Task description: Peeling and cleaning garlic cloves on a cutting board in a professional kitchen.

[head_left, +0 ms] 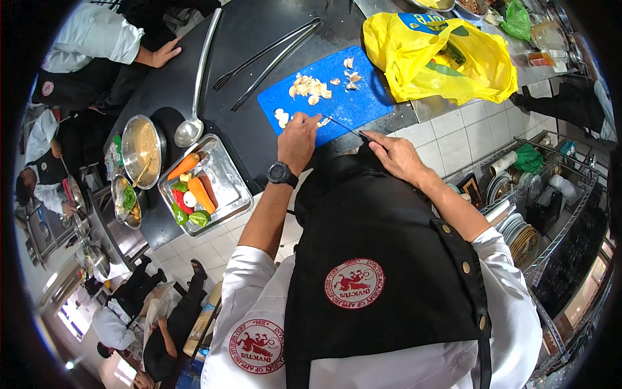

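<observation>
A blue cutting board lies on the dark worktop, bearing a pile of garlic cloves, loose garlic skins and peeled cloves at its left end. My left hand, a black watch on its wrist, rests at the board's near edge, its fingertips beside small garlic pieces; whether it pinches one is hidden. My right hand grips the handle of a knife, whose blade reaches over the board towards my left fingers.
Left of the board lie metal tongs, a steel ladle and a metal tray of vegetables. Beyond it stands a bowl of batter-like mixture. A yellow plastic bag touches the board's right side. A co-worker's hand leans on the worktop.
</observation>
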`<state>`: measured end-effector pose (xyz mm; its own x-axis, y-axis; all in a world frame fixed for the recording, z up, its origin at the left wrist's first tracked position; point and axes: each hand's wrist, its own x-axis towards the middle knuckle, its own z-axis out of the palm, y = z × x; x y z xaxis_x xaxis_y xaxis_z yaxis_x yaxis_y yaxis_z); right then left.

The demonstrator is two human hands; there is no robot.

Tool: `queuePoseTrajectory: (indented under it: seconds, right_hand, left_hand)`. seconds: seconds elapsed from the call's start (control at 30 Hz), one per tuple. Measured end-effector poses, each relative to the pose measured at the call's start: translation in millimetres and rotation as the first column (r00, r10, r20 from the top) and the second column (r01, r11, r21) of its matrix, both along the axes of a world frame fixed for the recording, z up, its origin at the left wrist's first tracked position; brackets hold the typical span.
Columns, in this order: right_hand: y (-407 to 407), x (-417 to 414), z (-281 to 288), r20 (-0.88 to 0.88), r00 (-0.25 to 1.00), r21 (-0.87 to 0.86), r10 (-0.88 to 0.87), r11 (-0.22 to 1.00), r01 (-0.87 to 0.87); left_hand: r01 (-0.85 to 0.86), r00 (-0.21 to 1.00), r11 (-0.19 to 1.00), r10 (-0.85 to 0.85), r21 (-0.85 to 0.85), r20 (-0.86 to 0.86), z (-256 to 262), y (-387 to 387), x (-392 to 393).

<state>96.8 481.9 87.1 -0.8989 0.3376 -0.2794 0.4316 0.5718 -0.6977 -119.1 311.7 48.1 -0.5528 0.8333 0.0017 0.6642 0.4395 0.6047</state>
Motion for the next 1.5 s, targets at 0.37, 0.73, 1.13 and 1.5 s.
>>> queuePoseTrajectory:
  seconds: [0.37,0.73,1.13,1.5]
  right_hand:
    - [1,4,0,-0.060,0.997,0.029,-0.047,0.998,0.049]
    - [-7,-8,17,0.075,0.986,0.004,-0.151,0.989,0.151]
    - [6,6,-1,-0.014,0.925,-0.041,-0.379,0.925,0.378]
    - [-21,-48,12,-0.023,0.996,-0.118,-0.086,0.990,0.083]
  left_hand:
    - [-0.250,0.944,0.968,0.238,0.025,0.227,5,5,6]
    - [-0.392,0.901,0.919,0.375,0.039,0.218,-1,3,2]
    - [-0.492,0.798,0.870,0.439,0.025,0.414,-5,-10,-13]
    - [-0.463,0.859,0.880,0.475,-0.104,0.193,3,-14,-23]
